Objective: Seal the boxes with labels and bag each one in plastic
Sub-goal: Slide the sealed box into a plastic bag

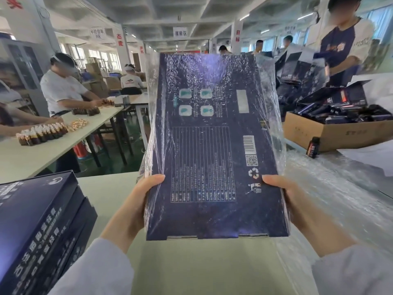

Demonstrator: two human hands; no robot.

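A box [212, 145], dark blue with white print, a barcode and a QR code on the face towards the camera, is held tilted up at the centre of view, above the table [191, 269]. It sits inside a clear bag [271, 99]. The wrinkled film covers the printed face and bulges loose past both long sides, from the far end at 12 o'clock down to the hands. The box's near end, at 6 o'clock, shows a pale cardboard edge; I cannot tell whether the film reaches over it.

The left hand [139, 201] grips the box's left edge at 7 o'clock, thumb pressed on the face over the film, fingers hidden behind. The right hand [286, 201] grips the right edge at 5 o'clock in the same way, its thumb just beside the recycling mark.

A stack [42, 220] of similar dark boxes lies on the table at 8 o'clock, near the left forearm. At 4 o'clock crinkled plastic [340, 194] is spread over the table. Beyond it, at 3 o'clock, a carton [331, 133] holds dark packs, and a small bottle [312, 146] stands just in front of it. At 10 o'clock a worker [61, 90] in white leans over another table lined with small brown bottles. A person [338, 50] stands at 2 o'clock.
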